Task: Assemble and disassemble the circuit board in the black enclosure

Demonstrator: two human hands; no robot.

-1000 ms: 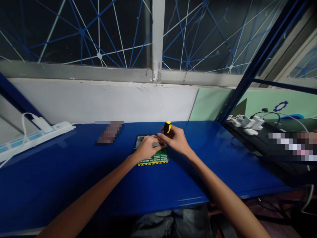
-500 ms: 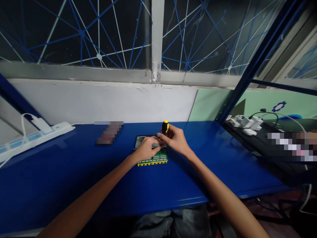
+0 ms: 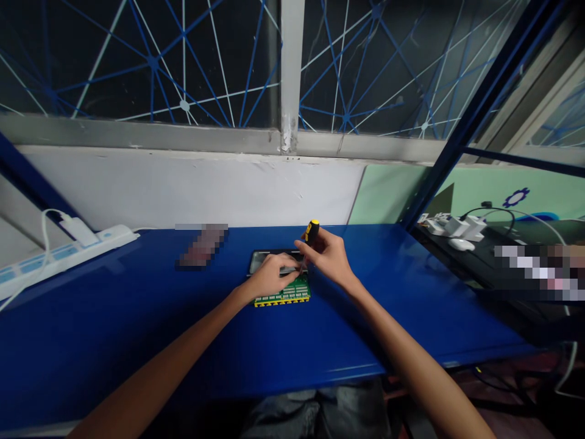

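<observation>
A green circuit board [image 3: 287, 291] with a yellow front edge lies on the blue table, against a black-framed tray [image 3: 258, 262] behind it. My right hand [image 3: 326, 253] grips a yellow and black screwdriver [image 3: 312, 230], tilted, its shaft pointing down to the board's back right corner. Beside the shaft, my left hand [image 3: 272, 274] rests over the tray and the board's back edge. Its thumb and fingertips come together near the screwdriver tip; whatever is between them is too small to make out.
A white power strip [image 3: 107, 241] with a plugged-in charger lies at the left on the blue table [image 3: 219, 347]. A blurred object [image 3: 203, 247] is behind my left arm. White adapters [image 3: 470, 227] and a mouse [image 3: 460, 244] sit on a black surface at right.
The screwdriver's handle has tipped to the right, and my right hand has shifted slightly right with it. My left hand has stayed nearly in place.
</observation>
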